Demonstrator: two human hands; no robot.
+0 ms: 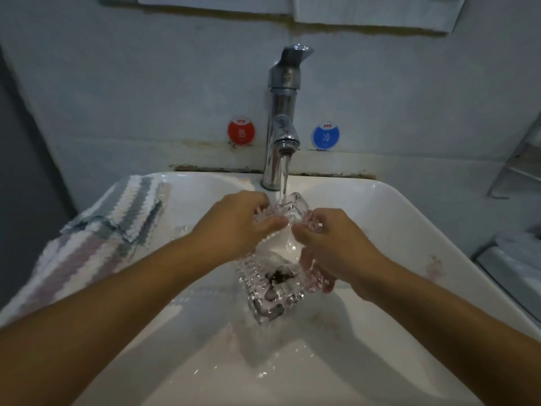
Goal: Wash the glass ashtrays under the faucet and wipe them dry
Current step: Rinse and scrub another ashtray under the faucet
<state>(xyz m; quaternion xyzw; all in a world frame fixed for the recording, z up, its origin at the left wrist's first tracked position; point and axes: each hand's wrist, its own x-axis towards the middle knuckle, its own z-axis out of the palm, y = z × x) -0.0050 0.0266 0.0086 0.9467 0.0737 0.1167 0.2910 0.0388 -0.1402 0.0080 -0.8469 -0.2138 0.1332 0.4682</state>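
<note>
Two bare hands meet over a white sink [409,230] whose basin fills most of the head view. On the sink's left rim lies a striped towel [96,238], folded and well apart from the hands. A chrome faucet [282,118] stands at the back edge, its stream of water [283,183] running down between the hands. The glass ashtray [272,276] is held tilted over the middle of the basin, its far end under the stream and its ribbed near end lowest; a dark smear shows inside it. The left hand [237,227] grips the ashtray's left side, fingers curled over the far rim and thumb pressed on the inner face. The right hand [336,244] holds the right side, thumb on top and fingers curled underneath, seen through the glass. On the wall flank the faucet a red sticker [241,132] and a blue sticker [325,136].
</note>
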